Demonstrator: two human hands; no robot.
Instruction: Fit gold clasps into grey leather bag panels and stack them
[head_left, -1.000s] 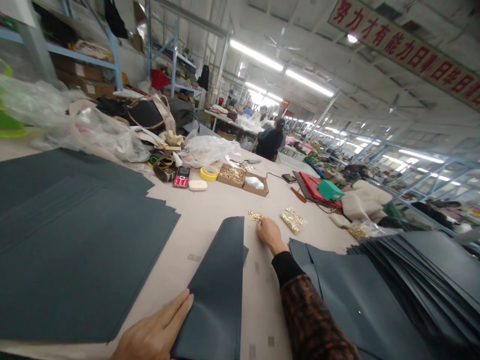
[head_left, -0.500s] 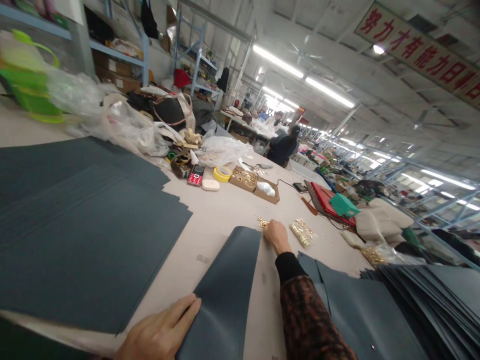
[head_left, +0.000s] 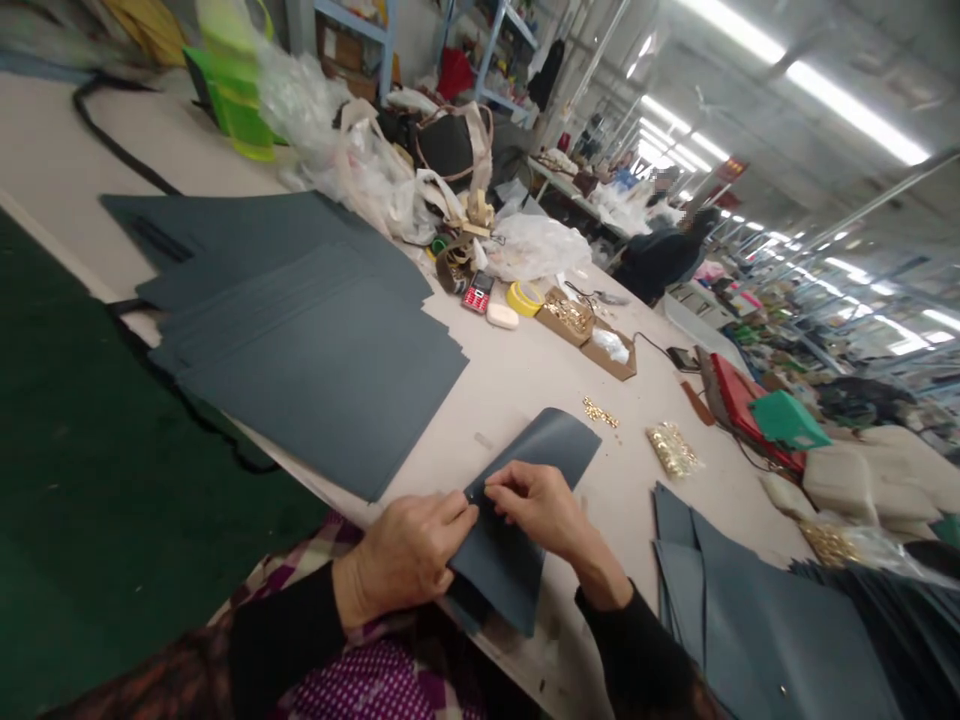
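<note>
Both hands have been brought together over the folded sheet (head_left: 510, 575) since the earlier frames, the right hand (head_left: 551, 512) having been drawn back from the loose studs (head_left: 599, 411) and the left hand (head_left: 412, 545) shifted up the sheet. Across the frame the table (head_left: 442, 440) is spread, with a large pile (head_left: 322, 350) of dark sheets laid left of centre and more flat sheets (head_left: 780, 600) set at the lower right. At the lower centre, near the table's edge, the folded sheet is held by the left hand, its fingers closed on the left side. By the right hand, thumb and forefinger are pressed together just above the surface; whether a stud is gripped there cannot be told. A bag (head_left: 673, 449) is seen right of centre, and the loose studs are scattered just beyond the sheet's far end. One tiny bright fitting (head_left: 470, 497) is seen at the left fingertips. It could be knocked out or lost over the near edge if the sheet were let slip or twisted, and a part could be set crooked, it is judged, because the fingertips largely hide the spot.
</note>
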